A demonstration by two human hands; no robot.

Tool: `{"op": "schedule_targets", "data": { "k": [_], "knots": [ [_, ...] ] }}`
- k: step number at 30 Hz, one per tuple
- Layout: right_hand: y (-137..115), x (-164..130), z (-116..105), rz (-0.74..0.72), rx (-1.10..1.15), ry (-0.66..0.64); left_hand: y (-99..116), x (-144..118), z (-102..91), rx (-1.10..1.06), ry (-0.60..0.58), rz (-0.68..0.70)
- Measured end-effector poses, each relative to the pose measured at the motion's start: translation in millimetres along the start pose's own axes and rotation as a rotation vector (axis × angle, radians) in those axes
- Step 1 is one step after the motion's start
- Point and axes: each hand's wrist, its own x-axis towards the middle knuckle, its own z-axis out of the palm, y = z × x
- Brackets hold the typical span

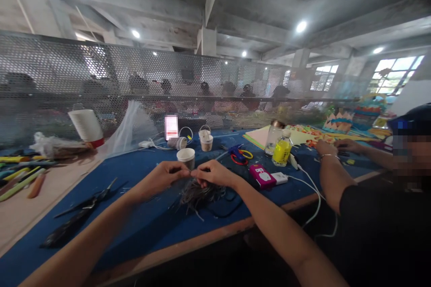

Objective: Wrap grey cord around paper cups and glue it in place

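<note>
Your left hand (170, 175) and right hand (210, 174) meet at frame centre, both pinching strands directly above the grey fibre bundle (198, 195).

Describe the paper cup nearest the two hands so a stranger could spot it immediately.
Start at the blue table running along the mesh screen. Just beyond the left hand and right hand, which pinch grey strands, stands the paper cup. Unlike the handled cup behind, it has no handle and stands closest.

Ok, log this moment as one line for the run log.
left hand: pinching dark strands | right hand: pinching same strands | strand bundle: on blue table | paper cup: behind hands
</note>
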Motion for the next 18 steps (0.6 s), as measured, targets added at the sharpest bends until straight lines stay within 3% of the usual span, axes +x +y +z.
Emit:
{"op": "schedule_targets", "data": {
  "k": [4, 6, 10, 11, 14, 18],
  "knots": [
    [6, 0, -9, 0.031, -0.067, -0.063, -3, -8, -19.0, -0.543, 0.184, 0.013],
    [12, 2, -14, 0.061, -0.134, -0.074, 1, -11, -25.8, -0.825, 0.256, 0.100],
    [23, 5, -23, 0.142, -0.234, -0.080, 10, -14, -34.5, -1.112, 0.319, 0.162],
    [24, 6, -24, 0.143, -0.240, -0.080, 10, -15, -35.6, -1.139, 0.347, 0.165],
    [24, 7, -22, 0.093, -0.219, -0.056, 5, -15, -32.2, -1.074, 0.260, 0.022],
    [18, 8, -9, 0.051, -0.179, -0.021, -6, -8, -4.9, -0.551, 0.254, -0.122]
  ]
}}
